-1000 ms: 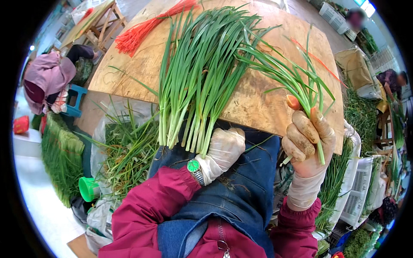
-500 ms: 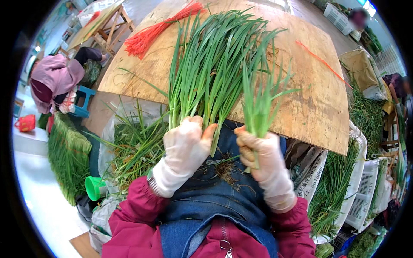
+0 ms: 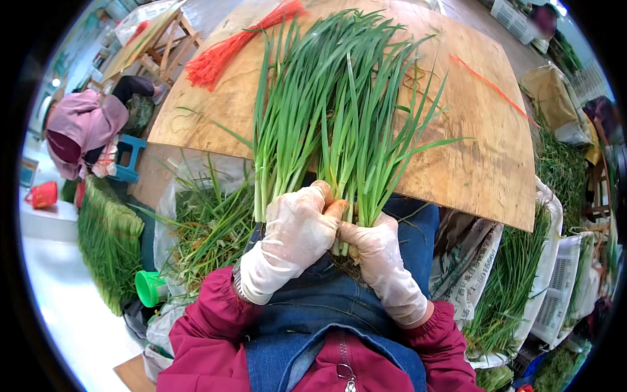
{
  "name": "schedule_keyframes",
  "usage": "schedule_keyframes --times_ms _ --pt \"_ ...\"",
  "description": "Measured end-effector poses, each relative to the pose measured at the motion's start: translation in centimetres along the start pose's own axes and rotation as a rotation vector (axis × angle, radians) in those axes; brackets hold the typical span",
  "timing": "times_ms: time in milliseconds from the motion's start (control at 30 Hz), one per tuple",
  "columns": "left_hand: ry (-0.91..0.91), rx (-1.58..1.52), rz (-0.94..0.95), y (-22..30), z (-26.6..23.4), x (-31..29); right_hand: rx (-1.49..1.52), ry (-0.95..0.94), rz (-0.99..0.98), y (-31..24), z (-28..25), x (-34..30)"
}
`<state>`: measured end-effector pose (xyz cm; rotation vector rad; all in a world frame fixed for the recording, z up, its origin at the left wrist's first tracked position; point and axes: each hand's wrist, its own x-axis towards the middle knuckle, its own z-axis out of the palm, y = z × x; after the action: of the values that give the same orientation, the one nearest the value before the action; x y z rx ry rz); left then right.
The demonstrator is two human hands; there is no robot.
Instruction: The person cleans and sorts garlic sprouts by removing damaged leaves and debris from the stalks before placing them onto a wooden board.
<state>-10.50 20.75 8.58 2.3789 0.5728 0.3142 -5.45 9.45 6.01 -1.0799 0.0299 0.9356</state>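
left white-gloved hand [image 3: 294, 222] and right white-gloved hand [image 3: 379, 251], side by side, pinch long flat-leaved green stalks [image 3: 339, 117] low down | stalks overhang tan wooden tabletop's [image 3: 483, 170] near edge | i'd grip lightly, keeping pale ends level

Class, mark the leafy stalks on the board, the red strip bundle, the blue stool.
Leafy stalks [image 3: 320, 98], head view: middle of the leaves.
Red strip bundle [image 3: 234, 47], head view: near its middle.
Blue stool [image 3: 135, 142], head view: its upper part.
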Motion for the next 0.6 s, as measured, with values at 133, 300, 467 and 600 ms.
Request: schedule_keyframes --times_ms 133,300,467,600 --pt "-0.078 -0.13 -0.188 0.6 0.2 0.5 -0.026 0.003 -0.053 -0.4 -0.8 -0.4" --pt "-0.108 -0.436 -0.351 -0.2 1.3 1.8 0.014 0.017 -0.05 0.0 -1.4 -0.2" --pt "-0.095 -0.515 -0.334 -0.6 1.8 1.7 0.008 0.053 -0.049 0.0 -1.5 -0.3" --pt "-0.228 -0.785 -0.463 0.0 0.5 2.1 0.05 0.096 -0.045 -0.4 -1.4 -0.4"
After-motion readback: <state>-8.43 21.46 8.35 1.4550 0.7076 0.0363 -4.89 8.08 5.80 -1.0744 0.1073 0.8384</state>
